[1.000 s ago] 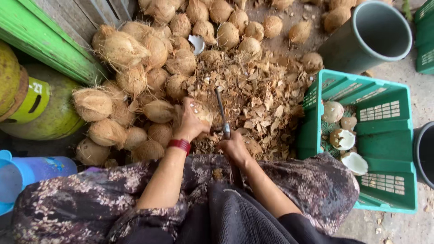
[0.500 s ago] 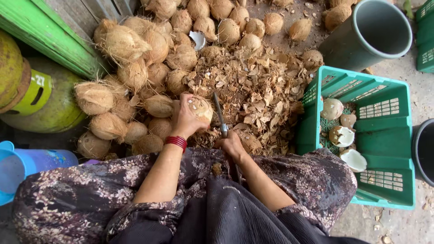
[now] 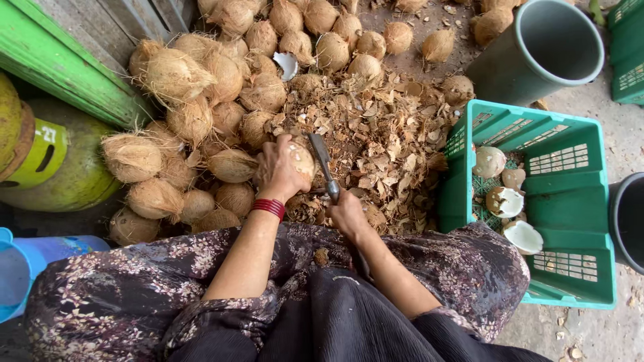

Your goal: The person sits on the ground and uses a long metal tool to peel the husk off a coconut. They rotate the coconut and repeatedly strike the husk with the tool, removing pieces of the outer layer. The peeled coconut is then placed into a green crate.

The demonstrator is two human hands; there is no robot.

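My left hand (image 3: pixel 282 171), with a red band on its wrist, grips a partly peeled coconut (image 3: pixel 302 159) over a heap of brown shell chips (image 3: pixel 382 141). My right hand (image 3: pixel 347 213) is closed around the handle of a metal knife (image 3: pixel 323 164), whose blade points away from me and lies against the coconut's right side. Both hands are close together just beyond my knees, which are covered by a dark flowered cloth.
A pile of husked coconuts (image 3: pixel 201 100) fills the ground left and ahead. A green plastic crate (image 3: pixel 563 201) at the right holds peeled coconut pieces. A grey bucket (image 3: pixel 543 47) stands behind it, a green gas cylinder (image 3: pixel 60 167) and a blue jug (image 3: pixel 27 268) at the left.
The two hands, coconut and knife stay close together over the chips. The knife blade has shifted slightly against the coconut, and the coconut has turned a little in my left hand.
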